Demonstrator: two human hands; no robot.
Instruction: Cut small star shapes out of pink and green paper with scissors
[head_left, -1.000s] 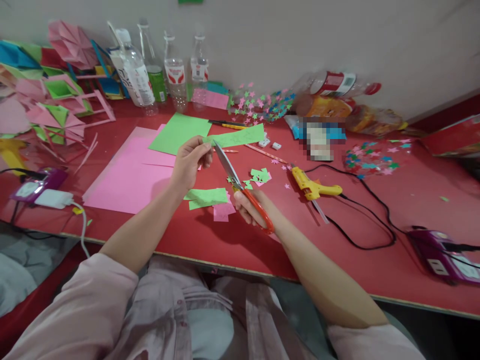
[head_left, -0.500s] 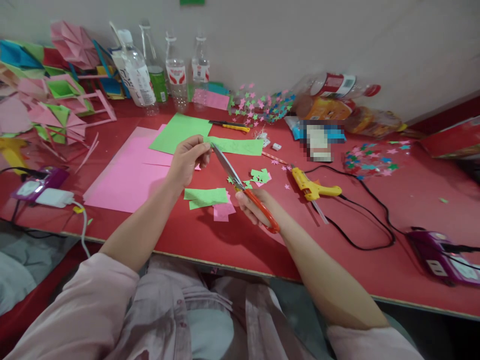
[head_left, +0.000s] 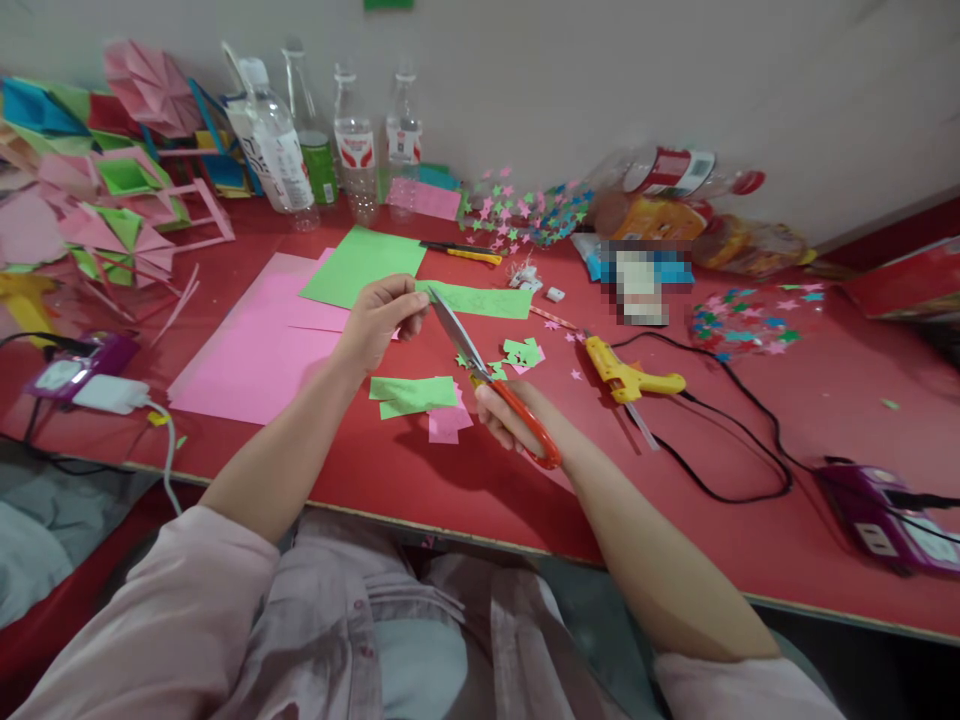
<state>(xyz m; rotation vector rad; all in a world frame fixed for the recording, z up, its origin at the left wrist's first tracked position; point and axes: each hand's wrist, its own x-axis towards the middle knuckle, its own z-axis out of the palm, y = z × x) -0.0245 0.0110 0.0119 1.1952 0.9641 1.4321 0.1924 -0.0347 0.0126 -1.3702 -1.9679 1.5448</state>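
Observation:
My left hand [head_left: 384, 315] pinches the left end of a green paper strip [head_left: 487, 300], which carries faint drawn marks and stretches to the right above the table. Orange-handled scissors [head_left: 517, 405] are in my right hand [head_left: 506, 415], their tips touching the strip close to my left fingertips. The blades look nearly together. Below the strip lie small green paper scraps [head_left: 523, 352] and tiny cut stars. Nearer to me, green paper pieces [head_left: 412, 395] overlap pink ones [head_left: 448, 425]. Beyond my left hand are a green sheet [head_left: 364, 265] and large pink sheets [head_left: 240, 350].
A yellow glue gun [head_left: 634, 380] with a black cord lies right, near a purple power strip [head_left: 885, 515]. A yellow-handled cutter [head_left: 469, 255] and bottles [head_left: 354, 150] stand at the back. Paper lanterns [head_left: 120, 180] fill the left; paper stars [head_left: 757, 318] lie right.
The strip's right end has dipped slightly and swung a little toward me. Both hands keep their grip, and the scissors have hardly moved.

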